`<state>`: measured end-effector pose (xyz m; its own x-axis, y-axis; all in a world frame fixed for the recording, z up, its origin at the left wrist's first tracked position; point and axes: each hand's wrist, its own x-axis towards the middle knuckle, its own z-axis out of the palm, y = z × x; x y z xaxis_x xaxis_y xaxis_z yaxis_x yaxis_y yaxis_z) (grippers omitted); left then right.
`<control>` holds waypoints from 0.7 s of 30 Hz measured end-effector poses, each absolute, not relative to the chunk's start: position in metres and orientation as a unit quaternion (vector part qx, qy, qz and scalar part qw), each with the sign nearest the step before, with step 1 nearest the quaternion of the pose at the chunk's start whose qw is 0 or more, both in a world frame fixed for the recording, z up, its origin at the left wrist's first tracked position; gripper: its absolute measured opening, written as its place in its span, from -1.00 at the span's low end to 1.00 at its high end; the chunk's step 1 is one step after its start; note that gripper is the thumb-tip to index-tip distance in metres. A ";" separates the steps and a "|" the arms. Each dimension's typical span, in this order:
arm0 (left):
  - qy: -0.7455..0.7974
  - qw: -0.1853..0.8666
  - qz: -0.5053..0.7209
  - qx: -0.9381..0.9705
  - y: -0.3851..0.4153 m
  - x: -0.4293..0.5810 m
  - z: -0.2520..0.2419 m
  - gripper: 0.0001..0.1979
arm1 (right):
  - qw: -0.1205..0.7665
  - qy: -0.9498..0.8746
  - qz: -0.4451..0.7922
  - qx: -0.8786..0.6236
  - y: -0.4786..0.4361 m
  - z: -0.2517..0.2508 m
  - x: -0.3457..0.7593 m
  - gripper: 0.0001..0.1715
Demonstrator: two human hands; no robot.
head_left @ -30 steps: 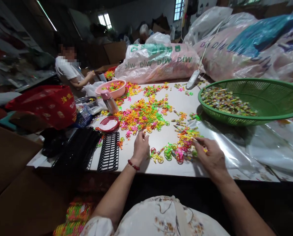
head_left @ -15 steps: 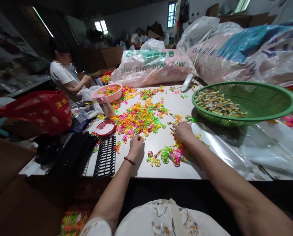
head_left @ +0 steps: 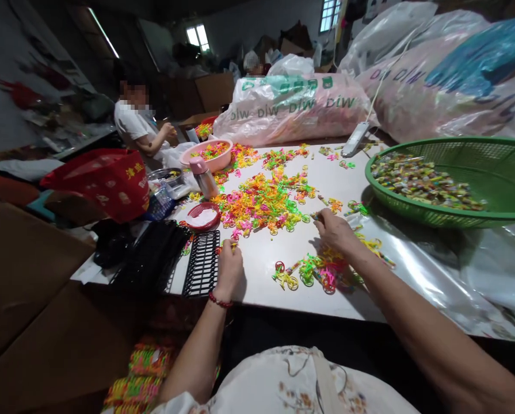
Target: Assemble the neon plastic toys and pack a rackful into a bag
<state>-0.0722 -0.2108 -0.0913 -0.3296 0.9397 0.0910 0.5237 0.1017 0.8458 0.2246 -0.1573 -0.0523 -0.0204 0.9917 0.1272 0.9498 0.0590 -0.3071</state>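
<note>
My left hand [head_left: 230,270] is closed in a pinch beside the right edge of a black slotted plastic rack [head_left: 202,264]. Bits of yellow and orange plastic show at its fingertips, seemingly a small toy. Over the white table [head_left: 257,270], my right hand [head_left: 335,231] pinches the end of a thin multicoloured tube [head_left: 315,216], mostly covered by the fingers. Under and in front of that hand lies a small cluster of bright plastic toys with round wheels [head_left: 309,270]. A larger pile of such toys [head_left: 261,204] spreads beyond both hands.
At right stands a green basket [head_left: 447,215] with small wrapped tubes. Clear plastic sheets [head_left: 416,259] lie below it. A pink bottle [head_left: 203,178], red basket [head_left: 216,215] and pink basin [head_left: 228,158] are at left. Large filled bags line the back. A co-worker [head_left: 132,123] sits far left.
The view has turned left, so things appear farther right. My left hand has moved left to the black rack's edge. My right hand has lifted slightly off the toys, its fingertips on a tube.
</note>
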 end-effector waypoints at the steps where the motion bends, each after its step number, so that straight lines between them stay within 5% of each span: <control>1: 0.718 0.153 0.379 0.564 -0.210 -0.080 -0.090 -0.80 | 0.196 -0.712 0.084 -0.669 -0.168 -0.052 0.221 -0.61; 5: 0.709 -0.013 0.249 0.660 -0.195 -0.093 -0.085 -0.79 | 0.324 -0.713 0.167 -0.599 -0.214 -0.056 0.205 -0.61; 11: 0.783 0.059 0.177 0.594 -0.138 -0.076 -0.089 -0.73 | 0.354 -0.735 0.233 -0.530 -0.268 -0.071 0.181 -0.70; 21: 0.765 0.154 0.245 0.575 -0.134 -0.102 -0.091 -0.86 | 0.357 -0.716 0.247 -0.547 -0.293 -0.080 0.202 -0.68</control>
